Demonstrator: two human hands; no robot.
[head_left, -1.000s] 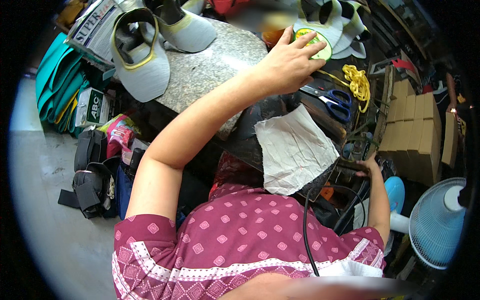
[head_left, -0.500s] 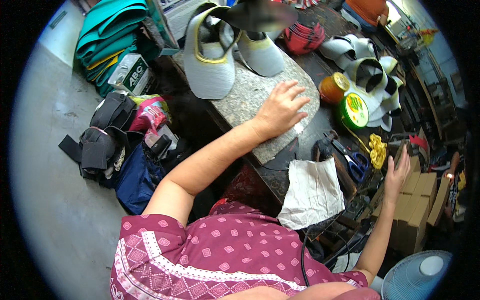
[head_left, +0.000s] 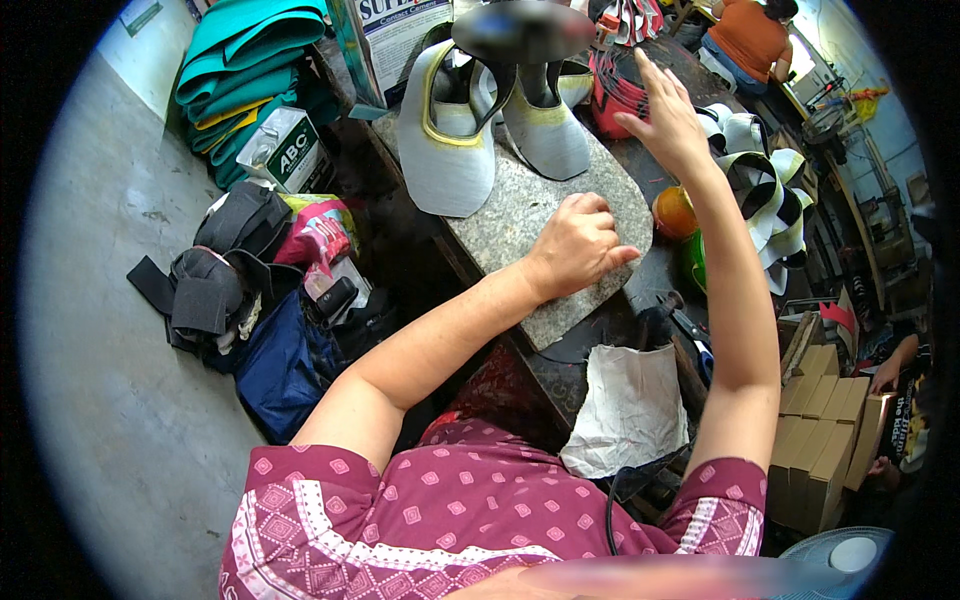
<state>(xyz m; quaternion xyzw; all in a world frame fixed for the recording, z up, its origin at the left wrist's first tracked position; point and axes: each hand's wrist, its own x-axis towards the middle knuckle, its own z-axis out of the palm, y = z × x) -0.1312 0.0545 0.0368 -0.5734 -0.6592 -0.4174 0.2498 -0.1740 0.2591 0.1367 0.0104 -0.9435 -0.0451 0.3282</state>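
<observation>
My left hand (head_left: pixel 585 245) rests low over the speckled stone slab (head_left: pixel 615 205) with its fingers curled in and the thumb sticking out. No object shows in it, though its palm is hidden. My right hand (head_left: pixel 665 115) is raised past the slab's right side, fingers stretched and thumb apart, holding nothing. It is nearest a red bundle (head_left: pixel 618 92). On the slab stand grey shoe uppers with yellow-edged openings, a left one (head_left: pixel 455 160) and a right one (head_left: pixel 550 135). A dark blurred oval covers their upper part.
Right of the slab are an amber jar (head_left: pixel 674 212), a partly hidden green tub (head_left: pixel 695 262), scissors (head_left: pixel 690 325) and more grey uppers (head_left: pixel 765 200). White crumpled cloth (head_left: pixel 625 410) lies at the near edge. Cardboard boxes (head_left: pixel 815 440) stack at right; teal sheets (head_left: pixel 240 80) pile at far left.
My right hand has swung from the far right, up and left across the table, passing in front of the tub and scissors. My left hand's spread fingers have curled in over the slab.
</observation>
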